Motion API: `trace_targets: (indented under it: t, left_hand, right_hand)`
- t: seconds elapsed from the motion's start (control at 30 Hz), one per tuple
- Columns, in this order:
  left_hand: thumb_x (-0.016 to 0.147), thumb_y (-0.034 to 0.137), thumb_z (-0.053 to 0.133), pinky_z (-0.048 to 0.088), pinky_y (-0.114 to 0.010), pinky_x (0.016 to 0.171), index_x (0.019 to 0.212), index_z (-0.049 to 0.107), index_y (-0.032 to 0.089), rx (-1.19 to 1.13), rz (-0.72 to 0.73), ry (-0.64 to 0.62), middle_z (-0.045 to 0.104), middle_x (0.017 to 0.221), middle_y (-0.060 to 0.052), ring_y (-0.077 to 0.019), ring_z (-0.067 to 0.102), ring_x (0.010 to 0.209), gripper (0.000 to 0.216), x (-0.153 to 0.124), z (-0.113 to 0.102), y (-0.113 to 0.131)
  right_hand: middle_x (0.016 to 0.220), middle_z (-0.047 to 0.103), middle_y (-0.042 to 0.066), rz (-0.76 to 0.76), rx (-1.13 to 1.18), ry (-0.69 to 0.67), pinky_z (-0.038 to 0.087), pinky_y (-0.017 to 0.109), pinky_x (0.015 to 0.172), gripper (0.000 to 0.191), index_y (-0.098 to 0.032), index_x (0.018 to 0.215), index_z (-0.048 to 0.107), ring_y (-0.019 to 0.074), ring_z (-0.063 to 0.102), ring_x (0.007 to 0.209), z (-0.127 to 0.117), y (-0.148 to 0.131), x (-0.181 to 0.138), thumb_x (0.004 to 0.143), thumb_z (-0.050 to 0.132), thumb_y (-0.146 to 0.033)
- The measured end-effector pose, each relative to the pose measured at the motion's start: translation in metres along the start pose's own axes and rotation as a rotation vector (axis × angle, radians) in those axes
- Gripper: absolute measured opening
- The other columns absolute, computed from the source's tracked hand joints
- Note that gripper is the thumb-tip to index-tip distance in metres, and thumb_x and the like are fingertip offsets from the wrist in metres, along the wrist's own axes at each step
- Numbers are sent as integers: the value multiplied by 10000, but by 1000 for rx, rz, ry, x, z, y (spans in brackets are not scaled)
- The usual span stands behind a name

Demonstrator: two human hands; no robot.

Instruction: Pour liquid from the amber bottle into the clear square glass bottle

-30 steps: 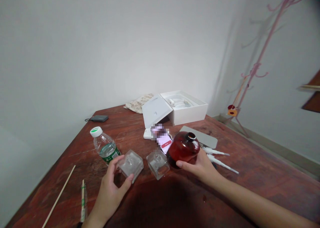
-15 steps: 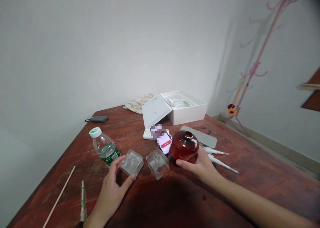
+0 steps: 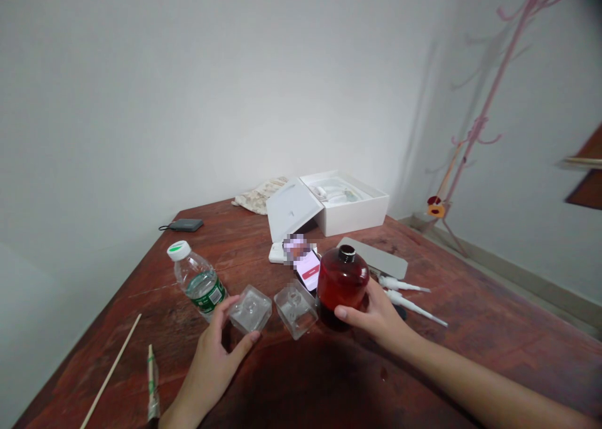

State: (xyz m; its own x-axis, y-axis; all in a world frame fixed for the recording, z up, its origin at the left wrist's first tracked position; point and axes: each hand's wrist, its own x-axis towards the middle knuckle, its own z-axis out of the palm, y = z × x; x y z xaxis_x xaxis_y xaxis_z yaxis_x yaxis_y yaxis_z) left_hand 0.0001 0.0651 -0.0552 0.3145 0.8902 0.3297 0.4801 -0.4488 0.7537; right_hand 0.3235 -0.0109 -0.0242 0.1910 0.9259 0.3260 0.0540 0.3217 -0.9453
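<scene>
In the head view, my right hand [image 3: 376, 316] is wrapped round a squat amber glass bottle [image 3: 342, 278] with a short open neck. The bottle stands nearly upright at the table's middle, dark liquid showing low inside. Thumb and fingers of my left hand [image 3: 219, 354] hold a small clear plastic box [image 3: 251, 310] by its sides. A similar clear plastic box [image 3: 296, 310] lies between that one and the bottle. Just beyond my left fingertips stands a water bottle [image 3: 196, 278] with a white cap and green label.
Behind the amber bottle lie a phone [image 3: 308, 269] and a grey flat case [image 3: 376, 258]. Two white droppers [image 3: 414, 307] rest to the right. An open white carton [image 3: 352, 212] stands farther back. At left are a wooden stick [image 3: 113, 369], wrapped chopsticks [image 3: 153, 382] and a dark power bank [image 3: 187, 225].
The amber bottle has gone from leaning to nearly upright and shifted slightly left and down with my right hand. My left hand and its box have moved slightly.
</scene>
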Motion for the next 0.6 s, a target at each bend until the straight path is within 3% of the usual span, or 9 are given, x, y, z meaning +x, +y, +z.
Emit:
trace_targets:
  t: [0.2, 0.6]
  left_hand:
    - [934, 533, 712, 545, -575, 1141, 1449, 509, 211, 3, -15, 22, 710, 1457, -203, -392, 696, 1346, 640, -1, 1, 1]
    - [1034, 515, 614, 444, -607, 1227, 1574, 376, 211, -63, -50, -53, 644, 1530, -216, -373, 649, 1406, 663, -3, 2, -6]
  right_hand:
    - [1104, 802, 123, 9, -35, -8, 621, 461, 906, 762, -191, 1222, 708, 353, 741, 997, -4, 5, -2, 733, 848, -758]
    - [1183, 802, 159, 59, 38, -190, 590, 509, 981, 858, -169, 1293, 703, 405, 741, 1102, 1, 4, -8, 688, 892, -747]
